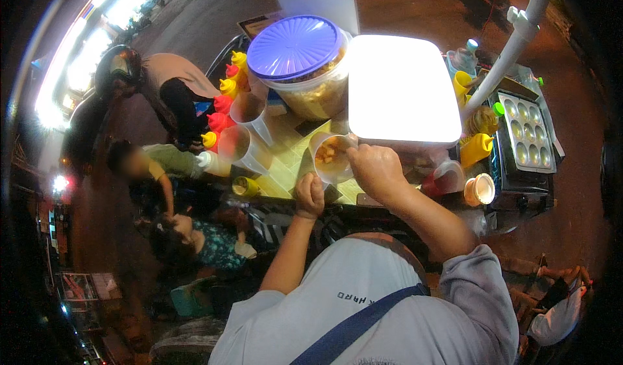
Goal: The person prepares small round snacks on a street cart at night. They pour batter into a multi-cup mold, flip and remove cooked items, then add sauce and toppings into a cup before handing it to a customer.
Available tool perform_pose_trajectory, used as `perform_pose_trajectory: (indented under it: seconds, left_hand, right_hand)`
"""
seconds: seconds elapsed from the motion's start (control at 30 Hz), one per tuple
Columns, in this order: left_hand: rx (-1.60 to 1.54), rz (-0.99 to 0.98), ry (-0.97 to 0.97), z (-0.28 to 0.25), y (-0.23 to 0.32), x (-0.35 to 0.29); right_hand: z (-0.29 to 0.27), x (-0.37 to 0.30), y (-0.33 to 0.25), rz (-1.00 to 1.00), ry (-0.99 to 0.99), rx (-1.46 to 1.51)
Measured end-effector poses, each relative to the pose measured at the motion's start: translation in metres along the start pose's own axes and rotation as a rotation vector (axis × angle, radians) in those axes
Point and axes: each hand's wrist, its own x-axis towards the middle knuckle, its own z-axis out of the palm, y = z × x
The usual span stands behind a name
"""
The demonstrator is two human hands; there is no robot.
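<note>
A translucent plastic jug stands at the front of the cart top, with orange-brown food pieces inside. My left hand is closed in a fist against the jug's near left side, seemingly round its handle, which is hidden. At the jug's right rim my right hand has its fingers pinched together; what they hold is hidden behind them. Just beyond the jug is a big clear tub of pale yellow food under a purple ribbed lid.
Two more translucent jugs and several red and yellow squeeze bottles line the left side. A glaring white box-shaped panel stands at the back. To the right are a yellow bottle, an open tub and a round-welled pan. People are at the left.
</note>
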Motion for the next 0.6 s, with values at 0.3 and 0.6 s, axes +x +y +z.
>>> perform_pose_trajectory:
  seconds: [0.3, 0.6]
  left_hand:
    - [-0.015, 0.087, -0.032, -0.004, 0.000, 0.003]
    - [-0.019, 0.027, -0.052, -0.007, -0.015, -0.001]
  right_hand:
    - [0.001, 0.004, -0.009, 0.082, -0.029, -0.023]
    - [0.001, 0.003, -0.013, 0.032, -0.144, 0.031]
